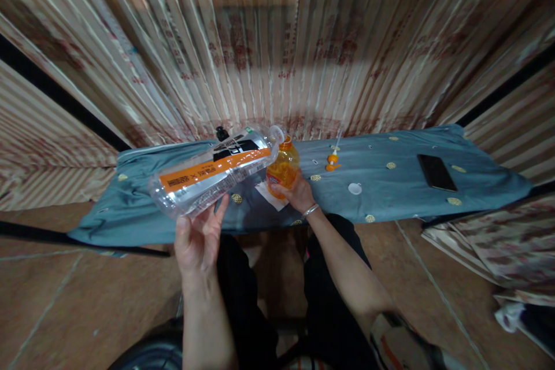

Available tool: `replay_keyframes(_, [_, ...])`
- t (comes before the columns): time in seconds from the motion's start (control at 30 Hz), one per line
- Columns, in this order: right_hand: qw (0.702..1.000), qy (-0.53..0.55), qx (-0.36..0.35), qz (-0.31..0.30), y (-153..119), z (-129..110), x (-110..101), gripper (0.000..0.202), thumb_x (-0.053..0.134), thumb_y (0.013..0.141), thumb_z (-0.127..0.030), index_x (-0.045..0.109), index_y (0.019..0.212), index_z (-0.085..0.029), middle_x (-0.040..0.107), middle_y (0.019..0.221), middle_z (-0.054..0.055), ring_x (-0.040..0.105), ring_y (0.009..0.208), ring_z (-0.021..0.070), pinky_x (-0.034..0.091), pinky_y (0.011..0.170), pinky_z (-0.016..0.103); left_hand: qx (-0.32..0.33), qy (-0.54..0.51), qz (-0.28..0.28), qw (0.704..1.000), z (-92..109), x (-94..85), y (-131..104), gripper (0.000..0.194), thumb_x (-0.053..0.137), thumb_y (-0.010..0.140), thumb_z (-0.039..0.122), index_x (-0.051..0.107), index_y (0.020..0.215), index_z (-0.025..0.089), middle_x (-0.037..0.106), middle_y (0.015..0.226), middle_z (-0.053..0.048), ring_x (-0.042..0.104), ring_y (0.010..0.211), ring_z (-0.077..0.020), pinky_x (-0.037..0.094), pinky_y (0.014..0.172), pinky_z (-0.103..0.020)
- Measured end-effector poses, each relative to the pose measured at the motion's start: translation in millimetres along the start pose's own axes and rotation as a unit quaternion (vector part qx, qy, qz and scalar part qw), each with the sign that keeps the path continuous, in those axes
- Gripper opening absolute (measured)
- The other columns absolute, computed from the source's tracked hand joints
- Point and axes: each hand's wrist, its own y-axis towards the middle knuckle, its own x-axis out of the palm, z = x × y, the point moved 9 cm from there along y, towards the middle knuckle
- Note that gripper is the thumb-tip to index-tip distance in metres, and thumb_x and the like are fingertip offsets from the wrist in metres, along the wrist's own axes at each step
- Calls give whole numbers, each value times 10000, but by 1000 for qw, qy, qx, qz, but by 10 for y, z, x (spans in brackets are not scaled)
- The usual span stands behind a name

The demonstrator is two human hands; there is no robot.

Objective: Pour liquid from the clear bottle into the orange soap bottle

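Note:
My left hand holds up a large clear plastic bottle with an orange and silver label, gripping it from below near its base. The bottle is tilted, its neck at the mouth of a smaller orange see-through bottle. Around that orange bottle my right hand is closed, and a bracelet circles the wrist. A white piece of paper lies under the orange bottle. To the right rests an orange pump top with a thin tube. Whether liquid is flowing I cannot tell.
A blue-green patterned cloth covers the narrow table. On it lie a black phone at the right and a white round disc. A black pump cap is behind the clear bottle. Striped curtains hang behind, with dark frame bars at the sides.

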Motion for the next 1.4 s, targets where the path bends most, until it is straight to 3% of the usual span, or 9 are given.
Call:
replay_keyframes(0.9, [1000,-10,6,2,-16,77,21,709,737,668,-562,466,1188,-162,701,1046,151,690,945,331,558,799,445,-4,-29,0,1000,-45,-65,7,533,851,561,451,700,1017,220,689,1163,-78,511,1252,-323,509,962,-469])
replay_keyframes(1.17, [1000,-22,21,8,-31,81,14,817,722,600,-628,456,1191,-131,666,1104,197,663,990,343,533,838,479,-10,-43,-10,999,-94,-105,1,518,842,572,459,692,999,209,709,1090,-83,624,1103,-302,495,968,-487])
replay_keyframes(1.4, [999,-27,25,0,-44,94,23,831,711,613,-606,428,1240,-139,648,1140,192,641,1037,352,521,851,509,-22,-60,-17,998,-100,-104,-12,473,839,581,437,674,962,210,712,1056,-66,637,1067,-281,495,961,-477])
